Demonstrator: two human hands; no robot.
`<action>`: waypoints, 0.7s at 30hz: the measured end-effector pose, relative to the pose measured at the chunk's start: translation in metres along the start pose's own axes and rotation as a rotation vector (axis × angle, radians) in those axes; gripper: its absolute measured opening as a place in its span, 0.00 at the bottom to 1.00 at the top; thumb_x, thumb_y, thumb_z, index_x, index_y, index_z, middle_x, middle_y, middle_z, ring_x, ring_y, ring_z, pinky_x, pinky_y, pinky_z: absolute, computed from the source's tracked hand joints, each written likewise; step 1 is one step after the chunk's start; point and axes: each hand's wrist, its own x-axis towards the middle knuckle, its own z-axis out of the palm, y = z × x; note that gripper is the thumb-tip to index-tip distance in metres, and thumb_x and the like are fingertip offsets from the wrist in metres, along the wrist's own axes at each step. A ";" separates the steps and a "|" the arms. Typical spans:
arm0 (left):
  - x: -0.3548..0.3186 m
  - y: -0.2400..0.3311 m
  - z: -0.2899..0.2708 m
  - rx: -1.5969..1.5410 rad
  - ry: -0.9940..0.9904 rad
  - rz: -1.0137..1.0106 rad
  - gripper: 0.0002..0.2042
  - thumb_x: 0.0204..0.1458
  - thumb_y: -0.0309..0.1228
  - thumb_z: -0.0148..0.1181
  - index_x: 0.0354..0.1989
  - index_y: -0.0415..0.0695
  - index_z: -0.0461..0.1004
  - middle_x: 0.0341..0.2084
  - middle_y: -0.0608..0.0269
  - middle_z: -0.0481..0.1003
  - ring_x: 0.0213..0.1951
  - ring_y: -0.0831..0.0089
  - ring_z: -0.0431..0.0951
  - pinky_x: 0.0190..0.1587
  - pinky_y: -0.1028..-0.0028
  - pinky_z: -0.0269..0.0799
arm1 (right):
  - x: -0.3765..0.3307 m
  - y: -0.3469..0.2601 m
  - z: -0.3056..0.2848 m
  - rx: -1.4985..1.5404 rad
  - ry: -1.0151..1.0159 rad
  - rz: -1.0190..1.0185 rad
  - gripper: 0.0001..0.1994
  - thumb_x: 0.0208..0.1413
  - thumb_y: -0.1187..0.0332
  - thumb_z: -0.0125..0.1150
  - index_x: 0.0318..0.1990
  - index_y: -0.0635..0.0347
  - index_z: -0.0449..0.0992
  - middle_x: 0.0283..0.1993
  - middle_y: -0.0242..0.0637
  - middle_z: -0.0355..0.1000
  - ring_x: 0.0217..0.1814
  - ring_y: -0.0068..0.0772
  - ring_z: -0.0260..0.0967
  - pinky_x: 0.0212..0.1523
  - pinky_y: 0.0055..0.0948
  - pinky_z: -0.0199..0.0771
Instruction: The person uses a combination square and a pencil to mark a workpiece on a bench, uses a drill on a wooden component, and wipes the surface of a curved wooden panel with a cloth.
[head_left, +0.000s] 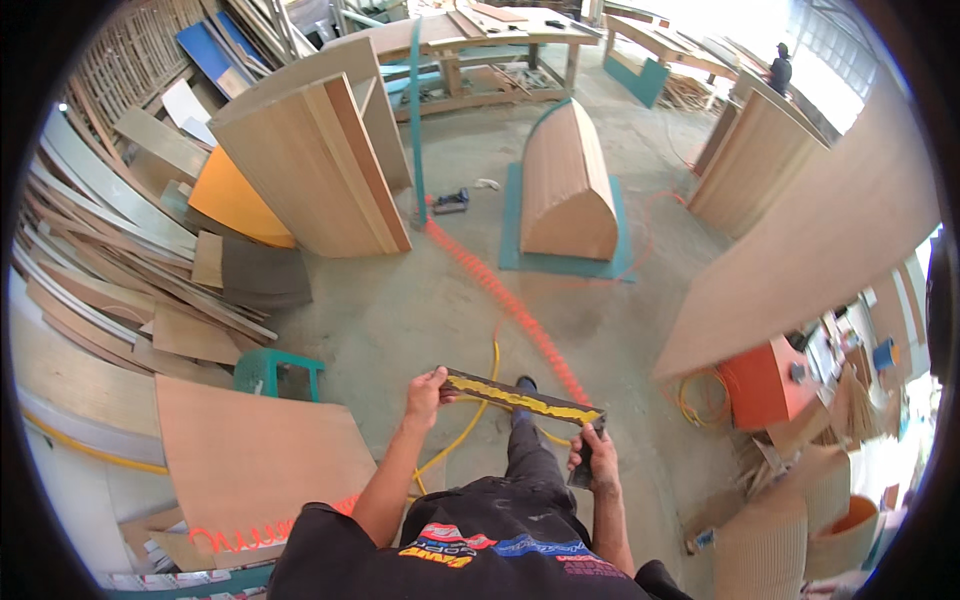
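Observation:
My left hand (426, 397) grips one end of a long, narrow dark strip (480, 386), pinched between thumb and fingers. Yellow glue-like paste is smeared unevenly along its upper face. The strip is held out across my body, slanting down to the right. At its other end, my right hand (597, 455) is closed around a dark tool with a black handle (580, 474); its exact kind is not clear. An orange coiled air hose (510, 300) runs over the floor and passes behind the strip near that hand.
A curved wooden form (566, 195) stands ahead on a teal sheet. Large panels rise at left (310, 170) and right (800, 240). A yellow hose (463, 437) crosses by my feet. A green stool (277, 373) and a plywood sheet (265, 435) are left, an orange box (770, 385) right.

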 end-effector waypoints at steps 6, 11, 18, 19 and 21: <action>0.109 0.088 0.061 -0.192 0.122 0.018 0.16 0.64 0.45 0.57 0.38 0.44 0.77 0.30 0.62 0.81 0.30 0.71 0.82 0.32 0.73 0.76 | 0.160 -0.120 0.059 -0.145 -0.092 -0.083 0.10 0.68 0.59 0.53 0.44 0.55 0.68 0.26 0.36 0.71 0.18 0.28 0.70 0.18 0.30 0.73; 0.186 0.160 0.097 -0.339 0.142 0.064 0.17 0.65 0.47 0.55 0.38 0.45 0.76 0.32 0.61 0.81 0.32 0.69 0.82 0.35 0.70 0.76 | 0.262 -0.206 0.136 -0.128 -0.147 -0.179 0.11 0.69 0.60 0.45 0.43 0.60 0.66 0.29 0.43 0.75 0.20 0.31 0.74 0.21 0.30 0.76; 0.333 0.204 0.128 -0.396 0.141 -0.071 0.15 0.65 0.43 0.52 0.38 0.44 0.75 0.32 0.59 0.82 0.33 0.68 0.82 0.37 0.70 0.77 | 0.424 -0.248 0.205 0.123 -0.065 -0.115 0.17 0.69 0.59 0.42 0.54 0.63 0.67 0.48 0.50 0.77 0.34 0.41 0.79 0.34 0.37 0.81; 0.352 0.201 0.128 -0.373 0.129 -0.130 0.15 0.65 0.43 0.52 0.38 0.44 0.75 0.32 0.59 0.82 0.33 0.68 0.82 0.36 0.70 0.77 | 0.446 -0.249 0.214 0.250 -0.067 -0.065 0.18 0.69 0.59 0.42 0.57 0.63 0.67 0.51 0.50 0.77 0.37 0.42 0.79 0.36 0.39 0.82; 0.408 0.211 0.139 -0.332 0.074 -0.211 0.14 0.65 0.42 0.52 0.38 0.43 0.75 0.31 0.59 0.81 0.32 0.68 0.82 0.34 0.70 0.78 | 0.506 -0.246 0.212 0.277 -0.131 -0.051 0.21 0.70 0.60 0.43 0.61 0.65 0.65 0.59 0.51 0.74 0.51 0.49 0.77 0.49 0.43 0.80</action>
